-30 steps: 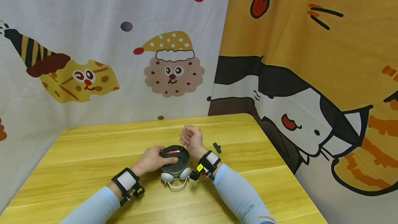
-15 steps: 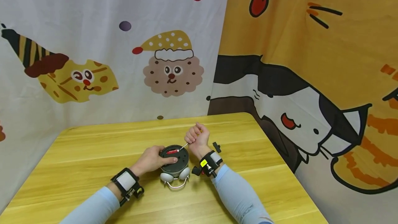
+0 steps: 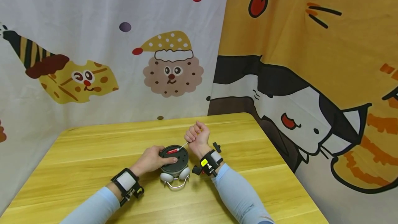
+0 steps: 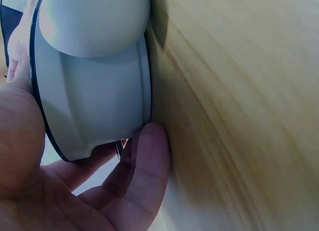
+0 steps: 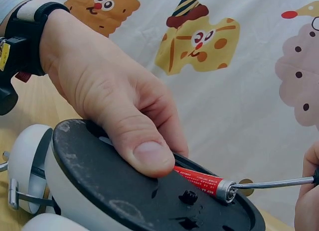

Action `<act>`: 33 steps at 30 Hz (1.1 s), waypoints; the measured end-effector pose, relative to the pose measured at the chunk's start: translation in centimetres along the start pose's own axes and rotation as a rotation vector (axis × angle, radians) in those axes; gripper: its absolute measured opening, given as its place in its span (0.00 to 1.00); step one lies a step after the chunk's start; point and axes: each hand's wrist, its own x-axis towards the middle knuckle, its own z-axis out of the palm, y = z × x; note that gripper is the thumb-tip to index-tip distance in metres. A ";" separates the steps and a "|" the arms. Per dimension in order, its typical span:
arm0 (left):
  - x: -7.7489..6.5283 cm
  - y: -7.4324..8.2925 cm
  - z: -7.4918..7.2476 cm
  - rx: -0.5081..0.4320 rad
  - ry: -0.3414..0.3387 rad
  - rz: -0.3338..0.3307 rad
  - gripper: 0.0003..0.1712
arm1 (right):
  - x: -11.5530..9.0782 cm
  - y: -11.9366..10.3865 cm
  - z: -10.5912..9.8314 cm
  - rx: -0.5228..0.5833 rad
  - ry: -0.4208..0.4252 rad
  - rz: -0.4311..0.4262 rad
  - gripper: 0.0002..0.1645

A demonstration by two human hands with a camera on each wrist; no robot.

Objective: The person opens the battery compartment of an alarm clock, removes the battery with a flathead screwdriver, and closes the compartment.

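A twin-bell alarm clock (image 3: 181, 164) lies face down on the table, its black back up and its bells toward me. My left hand (image 3: 152, 161) grips it from the left, thumb on the back and fingers round the rim. In the back's slot is a red AA battery (image 5: 202, 183), its near metal end tilted up out of the slot in the right wrist view. The thin metal shaft of a screwdriver (image 5: 279, 183) touches that end. My right hand (image 3: 198, 137) holds the screwdriver's handle in curled fingers, right of the clock; most of the handle is hidden.
A small black battery cover (image 3: 217, 147) lies on the wooden table (image 3: 255, 182), right of my right hand. Cartoon-printed curtains (image 3: 102, 113) hang behind and to the right of the table. Each wrist wears a strapped camera.
My right hand has moved up and right with the screwdriver, whose shaft now shows longer. The battery's end has risen from its slot. My left hand keeps its hold on the clock.
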 end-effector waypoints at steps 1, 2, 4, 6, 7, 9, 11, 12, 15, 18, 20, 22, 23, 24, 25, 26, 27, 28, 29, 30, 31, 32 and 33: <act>0.0 0.0 0.0 0.000 0.000 -0.002 0.32 | 0.0 0.0 0.1 -0.001 0.000 -0.001 0.36; 0.0 0.0 0.0 -0.001 0.000 -0.008 0.32 | -0.1 -0.1 0.1 -0.001 0.000 -0.001 0.37; 0.0 0.1 0.1 0.001 0.001 -0.012 0.32 | -0.1 -0.1 0.3 -0.003 -0.003 -0.003 0.37; 0.0 0.1 0.1 -0.001 0.001 -0.012 0.33 | -0.1 -0.2 0.5 -0.010 -0.008 -0.005 0.38; 0.0 0.0 0.1 0.000 0.001 -0.010 0.33 | 0.0 -0.2 0.5 -0.015 -0.007 -0.005 0.38; 0.0 0.0 0.1 -0.002 -0.001 -0.008 0.33 | 0.0 -0.3 0.6 -0.027 -0.006 -0.005 0.39; 0.0 0.0 0.1 0.000 -0.003 -0.004 0.32 | 0.1 -0.3 0.5 -0.037 -0.001 -0.006 0.38; 0.0 0.0 0.1 0.001 -0.004 -0.004 0.32 | 0.1 -0.3 0.5 -0.040 0.002 -0.007 0.38; -0.1 0.0 0.0 -0.001 -0.004 -0.007 0.32 | 0.1 -0.2 0.4 -0.050 0.007 -0.007 0.38; -0.1 0.0 0.0 0.000 -0.003 -0.004 0.32 | 0.1 -0.3 0.3 -0.057 0.007 -0.009 0.37; -0.1 0.0 0.1 0.001 -0.001 -0.003 0.32 | 0.2 -0.3 0.3 -0.062 0.007 -0.013 0.36; -0.1 -0.1 0.1 0.002 -0.002 -0.003 0.33 | 0.2 -0.5 0.4 -0.066 -0.002 -0.017 0.36; 0.0 -0.2 0.1 0.003 -0.002 -0.006 0.33 | 0.2 -0.6 0.4 -0.071 -0.005 -0.018 0.36; 0.0 -0.2 0.1 0.004 -0.001 -0.007 0.33 | 0.2 -0.7 0.5 -0.074 -0.009 -0.020 0.35; 0.0 -0.2 0.1 0.004 -0.001 -0.008 0.33 | 0.2 -0.8 0.5 -0.076 -0.015 -0.022 0.35; 0.1 -0.2 0.1 0.004 -0.001 -0.009 0.34 | 0.2 -0.9 0.6 -0.079 -0.021 -0.024 0.35; 0.1 -0.2 0.1 0.004 -0.001 -0.008 0.34 | 0.2 -1.1 0.7 -0.084 -0.027 -0.026 0.36; 0.1 -0.2 0.1 0.004 0.000 -0.006 0.34 | 0.2 -1.2 0.7 -0.088 -0.031 -0.027 0.36; 0.1 -0.3 0.1 0.004 0.001 -0.008 0.34 | 0.2 -1.3 0.8 -0.094 -0.036 -0.030 0.36; 0.1 -0.3 0.1 0.004 0.002 -0.007 0.34 | 0.3 -1.5 0.9 -0.099 -0.040 -0.033 0.36; 0.1 -0.3 0.1 0.003 0.002 -0.007 0.34 | 0.3 -1.7 0.9 -0.106 -0.044 -0.035 0.36; 0.1 -0.3 0.1 0.002 0.002 -0.010 0.34 | 0.2 -1.8 1.0 -0.115 -0.047 -0.037 0.35; 0.0 -0.3 0.1 -0.001 0.000 -0.012 0.33 | 0.3 -2.0 1.0 -0.126 -0.048 -0.040 0.35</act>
